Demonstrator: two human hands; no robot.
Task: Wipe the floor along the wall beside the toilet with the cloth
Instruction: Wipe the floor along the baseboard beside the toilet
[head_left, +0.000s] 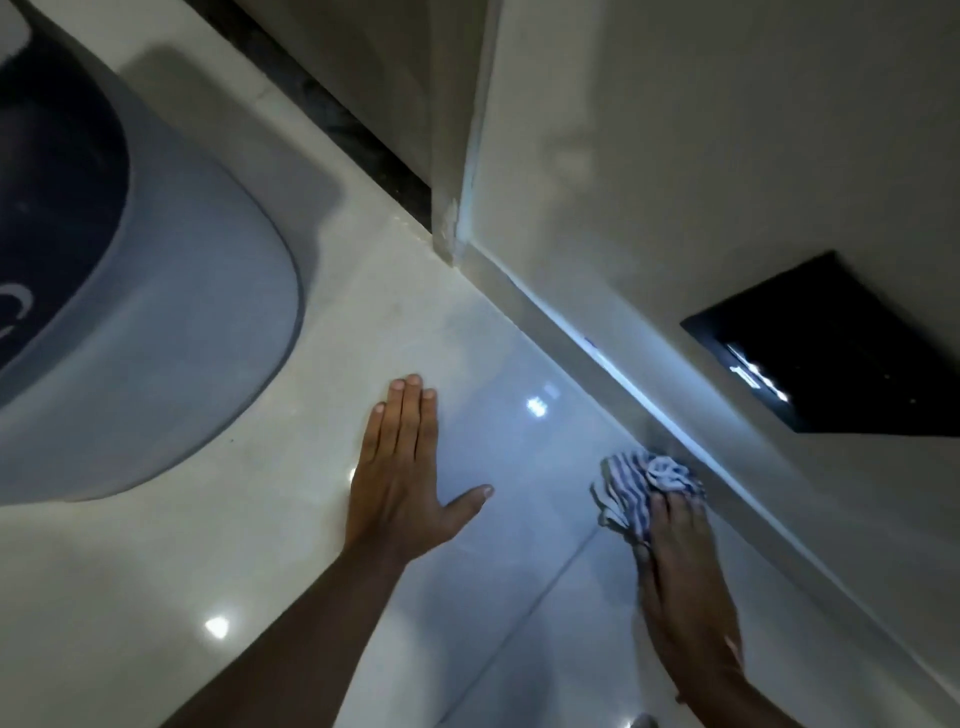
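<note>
Right hand (680, 561) presses the striped cloth (636, 491), seemingly bunched, against the wall (727, 182); left hand (405, 478) flat, fingers spread

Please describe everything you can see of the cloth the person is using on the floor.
The cloth is a soft woven rag with blue and white stripes, crumpled into a loose bunch. It lies on the glossy pale floor tile, right at the foot of the skirting along the wall. The right hand presses down on it, fingers over its near part; the far folds stick out beyond them. The left hand rests flat, apart from it.
</note>
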